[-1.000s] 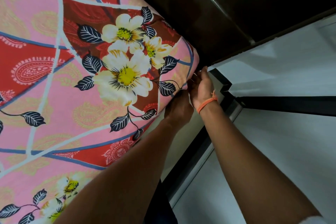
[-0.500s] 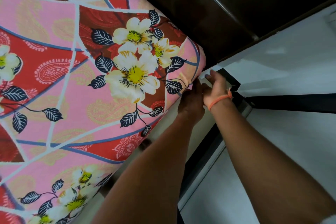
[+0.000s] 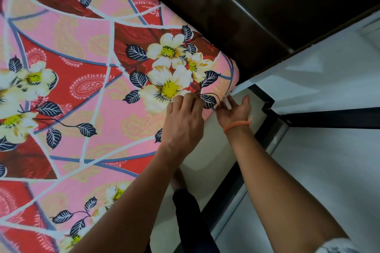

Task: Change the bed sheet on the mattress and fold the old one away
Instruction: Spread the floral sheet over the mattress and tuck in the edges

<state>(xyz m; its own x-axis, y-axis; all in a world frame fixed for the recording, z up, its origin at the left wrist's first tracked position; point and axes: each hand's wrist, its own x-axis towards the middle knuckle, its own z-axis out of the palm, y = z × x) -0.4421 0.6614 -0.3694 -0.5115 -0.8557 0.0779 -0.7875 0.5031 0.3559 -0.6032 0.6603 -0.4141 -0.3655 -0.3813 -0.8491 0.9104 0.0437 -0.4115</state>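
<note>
Forearms come up from the bottom edge of the frame, the left one from lower centre, the right one from the lower right corner with a bit of pale sleeve [image 3: 337,245] showing at the very bottom. Between them, low in the frame, a dark trouser leg [image 3: 193,222] stands on the pale floor [image 3: 207,162].

Just above centre, the left hand [image 3: 184,121] lies back-up on the side edge of the bed, its fingers curled down and pinching the bed sheet [image 3: 86,92] beside a printed dark leaf. The right hand [image 3: 234,110] sits just to its right, at the lower corner of the bed, with an orange band [image 3: 236,124] around the wrist. Its thumb sticks up and its fingers reach in toward the sheet's edge, close to the left hand's fingertips; whether they hold the cloth or only touch it I cannot tell.

The sheet, pink and red with cream flowers, dark leaves and pale curved lines, is spread flat and covers the mattress across the whole left half of the frame, wrapping over the rounded corner at centre right.

Beyond the corner, a dark wooden panel [image 3: 236,6] fills the upper middle and upper right. White boards [image 3: 320,80] with black trim [image 3: 329,118] take up the right side.
</note>
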